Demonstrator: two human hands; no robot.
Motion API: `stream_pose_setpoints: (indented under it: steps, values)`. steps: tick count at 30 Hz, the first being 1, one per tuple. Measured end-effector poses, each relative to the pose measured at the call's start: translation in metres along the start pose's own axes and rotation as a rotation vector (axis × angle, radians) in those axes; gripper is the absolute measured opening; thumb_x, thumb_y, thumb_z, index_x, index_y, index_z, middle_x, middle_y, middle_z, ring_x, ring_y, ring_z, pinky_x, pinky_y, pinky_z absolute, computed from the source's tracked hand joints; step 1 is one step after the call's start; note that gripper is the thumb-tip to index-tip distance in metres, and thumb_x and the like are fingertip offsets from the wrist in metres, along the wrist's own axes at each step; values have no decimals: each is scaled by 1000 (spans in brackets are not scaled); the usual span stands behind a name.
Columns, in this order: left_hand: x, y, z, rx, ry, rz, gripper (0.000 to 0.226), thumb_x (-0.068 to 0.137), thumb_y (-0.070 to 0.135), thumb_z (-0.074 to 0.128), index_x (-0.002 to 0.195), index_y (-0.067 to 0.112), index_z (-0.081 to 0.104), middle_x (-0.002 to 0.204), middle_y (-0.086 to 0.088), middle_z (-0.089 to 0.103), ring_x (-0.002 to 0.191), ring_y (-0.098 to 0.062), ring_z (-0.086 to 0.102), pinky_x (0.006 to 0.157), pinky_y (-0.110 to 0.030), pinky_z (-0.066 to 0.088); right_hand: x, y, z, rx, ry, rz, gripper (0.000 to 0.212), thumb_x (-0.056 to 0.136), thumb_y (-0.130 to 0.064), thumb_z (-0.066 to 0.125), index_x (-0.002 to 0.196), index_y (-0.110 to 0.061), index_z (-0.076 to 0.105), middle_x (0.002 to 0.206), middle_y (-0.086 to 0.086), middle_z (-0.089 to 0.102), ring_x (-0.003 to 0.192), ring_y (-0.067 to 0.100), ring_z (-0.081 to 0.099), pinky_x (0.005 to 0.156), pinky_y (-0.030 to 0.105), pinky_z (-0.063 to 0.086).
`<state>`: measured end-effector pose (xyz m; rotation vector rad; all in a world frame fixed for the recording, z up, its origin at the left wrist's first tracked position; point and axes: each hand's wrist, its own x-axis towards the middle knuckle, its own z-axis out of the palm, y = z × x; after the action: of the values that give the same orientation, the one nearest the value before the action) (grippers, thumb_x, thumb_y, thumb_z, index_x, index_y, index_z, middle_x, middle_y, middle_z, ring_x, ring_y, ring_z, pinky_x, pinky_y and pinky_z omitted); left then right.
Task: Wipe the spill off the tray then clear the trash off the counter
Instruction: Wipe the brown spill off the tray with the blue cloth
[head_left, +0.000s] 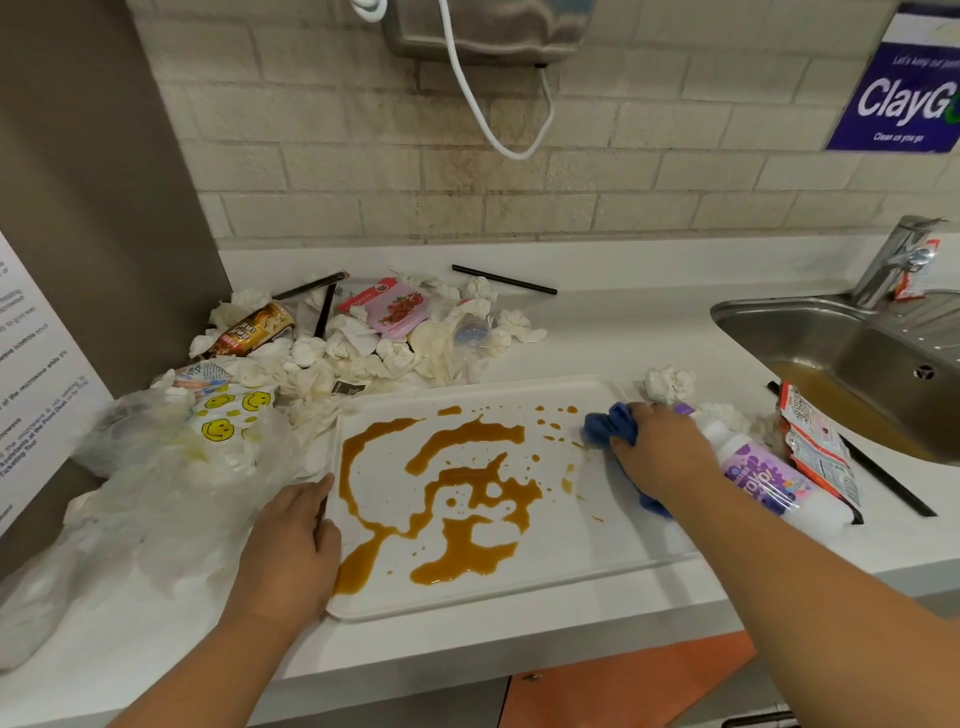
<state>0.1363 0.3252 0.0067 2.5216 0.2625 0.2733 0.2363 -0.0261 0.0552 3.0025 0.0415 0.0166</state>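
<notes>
A white tray (597, 545) lies on the counter in front of me, smeared with a wide brown spill (467, 499). My left hand (288, 540) rests on the tray's left edge with its thumb over the rim. My right hand (660, 447) grips a blue cloth (610, 423) and presses it onto the tray's right side beside small brown drops. Trash is heaped behind the tray: crumpled tissues (363, 353), a brown can (254, 330), a pink wrapper (397, 306) and black straws (504, 279).
A clear plastic bag (171, 467) with a smiley-print wrapper sits left of the tray. Right of it lie a purple-labelled bottle (769, 478), a red snack packet (815, 441) and a tissue ball (667, 382). A steel sink (857, 353) holding brown liquid is at far right.
</notes>
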Motion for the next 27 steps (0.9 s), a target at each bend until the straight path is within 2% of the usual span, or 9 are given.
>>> stream_pose_setpoints:
  steps: [2,6,8,11,15,19,22,24,27]
  values:
    - [-1,1,0,1,2,4,47,91,7,47,138,11,47,137,-7,49,124,-27,45,106,-37,35,-2,-4,1,-98,-62,-76,38,101,-30,36,134,-12,40,132,7,49,117,23,48,95,30,36]
    - [-1,1,-1,-4,7,2,47,91,7,47,138,11,48,136,-7,50,123,-26,45,105,-36,35,18,1,-14,161,-165,54,33,96,-19,44,127,-11,47,123,10,58,105,26,56,86,31,43]
    - [-1,1,-1,-1,7,4,47,90,7,47,138,11,48,137,-7,50,124,-26,45,106,-36,35,19,2,-9,152,-82,65,37,97,-22,41,133,-13,43,127,10,56,110,28,55,91,33,42]
    - [-1,1,0,-6,6,4,48,90,6,47,138,12,48,136,-6,50,124,-26,45,105,-36,35,13,-3,14,25,-40,-53,45,98,-34,35,141,-18,34,137,5,47,117,27,48,100,33,34]
    - [-1,0,0,-4,11,13,47,90,6,47,137,12,48,135,-6,50,123,-26,46,104,-35,35,27,1,2,227,-108,-20,34,92,-18,44,125,-18,53,119,7,60,104,27,57,90,32,44]
    - [-1,1,0,-3,17,12,47,90,5,47,137,12,48,135,-5,50,123,-25,46,104,-34,35,20,-9,19,-15,3,-72,40,97,-25,36,136,-16,38,135,4,48,117,24,49,99,32,31]
    - [1,-1,1,-25,15,17,48,88,4,48,136,12,50,134,-6,52,122,-25,46,104,-37,37,30,-7,12,186,-70,-27,36,92,-18,44,126,-17,52,121,7,58,106,27,56,89,31,41]
    - [1,-2,1,-30,17,15,48,88,4,49,135,11,50,133,-7,52,122,-26,47,104,-38,37,35,-1,9,264,-49,13,34,90,-15,46,123,-17,54,119,8,59,104,28,56,86,31,44]
    - [0,-1,1,-38,19,11,48,88,3,48,135,11,50,133,-7,52,122,-26,46,104,-38,37,22,-6,18,139,0,-30,48,96,-41,40,138,-18,38,140,5,43,118,30,43,99,35,33]
